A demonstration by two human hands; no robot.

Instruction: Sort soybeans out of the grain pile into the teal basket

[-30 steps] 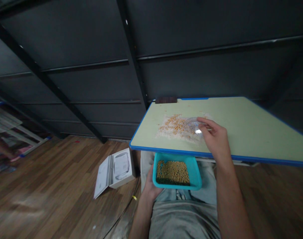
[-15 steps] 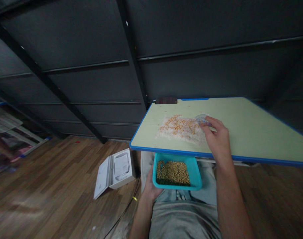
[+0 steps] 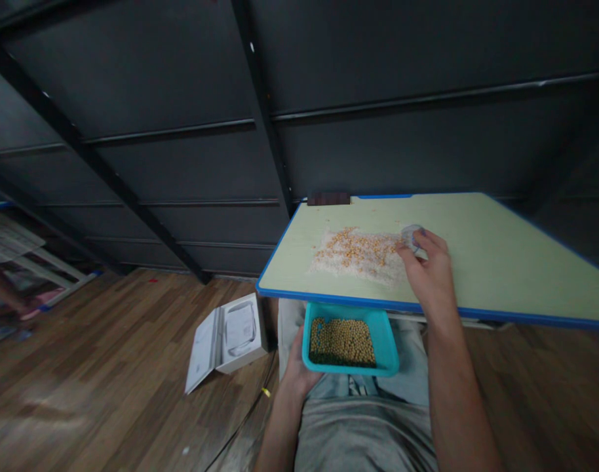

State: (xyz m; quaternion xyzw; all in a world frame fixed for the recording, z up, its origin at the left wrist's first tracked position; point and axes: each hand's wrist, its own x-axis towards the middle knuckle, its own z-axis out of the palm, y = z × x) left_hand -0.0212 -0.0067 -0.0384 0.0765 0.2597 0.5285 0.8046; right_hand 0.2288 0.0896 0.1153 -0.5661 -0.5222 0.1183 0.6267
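Note:
A pile of yellow beans mixed with white grains (image 3: pixel 356 252) lies on a pale green table with a blue rim (image 3: pixel 501 242). My right hand (image 3: pixel 427 272) rests on the table at the pile's right edge, fingers closed round a small clear cup (image 3: pixel 411 236). Below the table's front edge, my left hand (image 3: pixel 294 370) grips the left side of a teal tray (image 3: pixel 349 339) holding yellow beans, resting on my lap.
A white open box (image 3: pixel 228 335) lies on the wooden floor at the left. A dark small block (image 3: pixel 328 198) sits at the table's far left corner. Dark metal shelving fills the background. Another person's limb (image 3: pixel 2 295) shows at far left.
My right hand has carried the clear cup from over the pile's right part to just past its right edge. The left hand and tray have stayed still.

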